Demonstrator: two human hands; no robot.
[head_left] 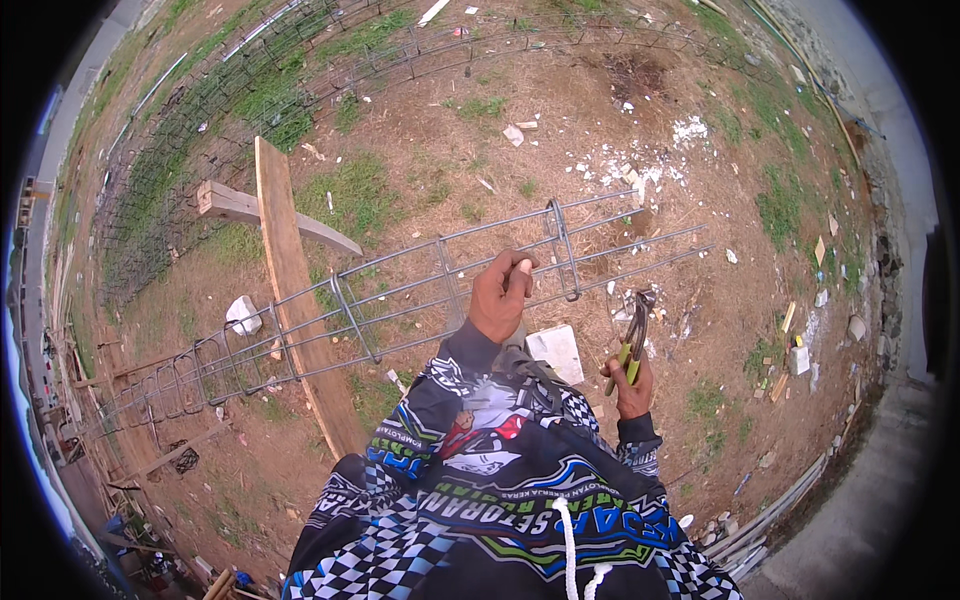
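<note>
A long rebar cage (400, 302), thin steel bars with square stirrups, stretches from the far left to the middle in front of me. My left hand (500, 297) is over its near bars, between two stirrups, with thumb and fingers pinched together; what they hold, if anything, is too small to see. The stirrup (563, 250) nearest the cage's right end stands just right of that hand. My right hand (631, 387) grips pincers (637, 335) by their yellow-green handles, jaws pointing up, apart from the cage.
A wooden plank (285, 245) crosses under the cage, beside a timber beam (235, 203). A white block (556, 352) lies by my feet, and another pale block (243, 315) lies to the left. More steel mesh (190, 170) lies far left. White rubble (650, 170) is scattered ahead.
</note>
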